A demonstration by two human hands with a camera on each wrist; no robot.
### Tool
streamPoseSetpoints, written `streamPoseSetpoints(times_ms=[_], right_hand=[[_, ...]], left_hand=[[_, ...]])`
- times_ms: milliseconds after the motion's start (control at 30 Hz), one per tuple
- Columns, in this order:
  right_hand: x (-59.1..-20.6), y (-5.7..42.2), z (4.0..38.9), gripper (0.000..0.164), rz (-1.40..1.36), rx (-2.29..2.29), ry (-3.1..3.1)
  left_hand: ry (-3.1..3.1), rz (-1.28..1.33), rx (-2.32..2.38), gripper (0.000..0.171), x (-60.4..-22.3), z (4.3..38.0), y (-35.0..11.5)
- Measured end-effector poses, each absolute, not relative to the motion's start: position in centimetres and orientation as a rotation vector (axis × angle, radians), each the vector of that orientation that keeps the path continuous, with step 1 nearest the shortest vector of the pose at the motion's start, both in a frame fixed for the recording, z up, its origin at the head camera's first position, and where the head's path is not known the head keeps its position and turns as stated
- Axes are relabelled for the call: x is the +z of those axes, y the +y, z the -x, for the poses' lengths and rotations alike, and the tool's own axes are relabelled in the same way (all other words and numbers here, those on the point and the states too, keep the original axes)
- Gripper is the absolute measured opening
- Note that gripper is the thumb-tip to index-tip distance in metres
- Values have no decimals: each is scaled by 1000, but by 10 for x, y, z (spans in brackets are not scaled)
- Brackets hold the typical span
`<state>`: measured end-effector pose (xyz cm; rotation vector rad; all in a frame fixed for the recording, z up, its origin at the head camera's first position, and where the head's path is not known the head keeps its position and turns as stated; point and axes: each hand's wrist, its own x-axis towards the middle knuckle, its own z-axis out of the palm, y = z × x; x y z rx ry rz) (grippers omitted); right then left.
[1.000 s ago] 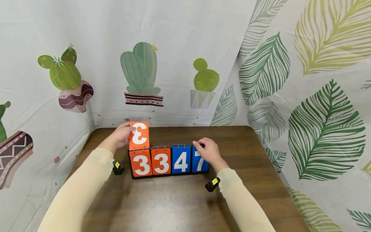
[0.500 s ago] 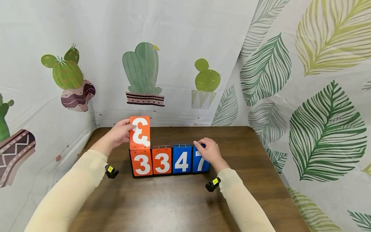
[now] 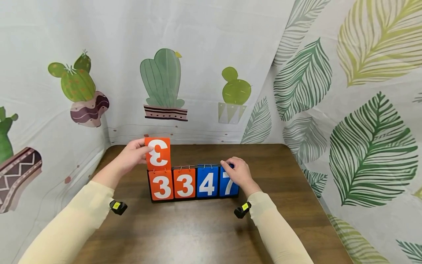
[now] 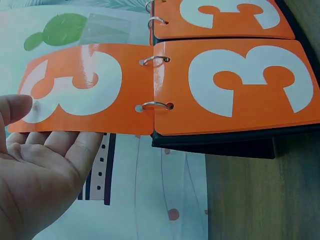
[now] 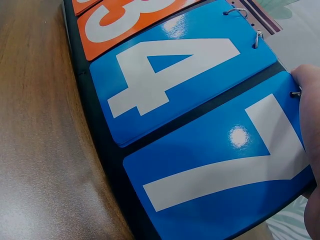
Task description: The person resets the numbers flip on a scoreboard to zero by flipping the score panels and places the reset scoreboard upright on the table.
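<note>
A flip scoreboard [image 3: 184,185] stands on the table, reading 3, 3 on orange cards and 4, 7 on blue cards. My left hand [image 3: 131,157] pinches the outer left edge of a raised orange card [image 3: 159,154], its 3 upside down, above the leftmost column. In the left wrist view, the thumb lies on the printed face of that card [image 4: 90,87] and the fingers are behind it; metal rings [image 4: 156,106] join it to the board. My right hand [image 3: 241,172] grips the board's top right corner, partly covering the blue 7 card [image 5: 220,165].
The brown wooden table [image 3: 197,231] extends around the board. Behind it hangs a white cloth [image 3: 204,36] printed with cacti, and a leaf-patterned cloth [image 3: 362,146] covers the right side. A black wrist camera [image 3: 118,207] sits on the left sleeve.
The raised card went up a little, then tipped back down slightly. My left hand and forearm have shifted left, still pinching its edge. The right hand stays in place.
</note>
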<state>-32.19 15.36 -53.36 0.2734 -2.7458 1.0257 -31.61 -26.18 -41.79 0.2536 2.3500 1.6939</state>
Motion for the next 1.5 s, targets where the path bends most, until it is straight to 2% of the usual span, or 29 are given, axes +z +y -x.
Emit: streamPoseSetpoints(times_ms=[533,1000,1200,1500], right_hand=[[-534,153,322,39,-268,1034,-2742],[-535,154,323,43,-266,1031,-2751],[-532,154,323,41,-278,1046,-2748],[-532,155,322,44,-273,1041,-2772]], left_hand=[[2597,-714,1432,23,-417,273,-257],[2740,-835,1426,42,-459,223,-245],[3037,-1050,1187,45,-479,210,-243],[3169,-1362,891,52,-514,207,-247]])
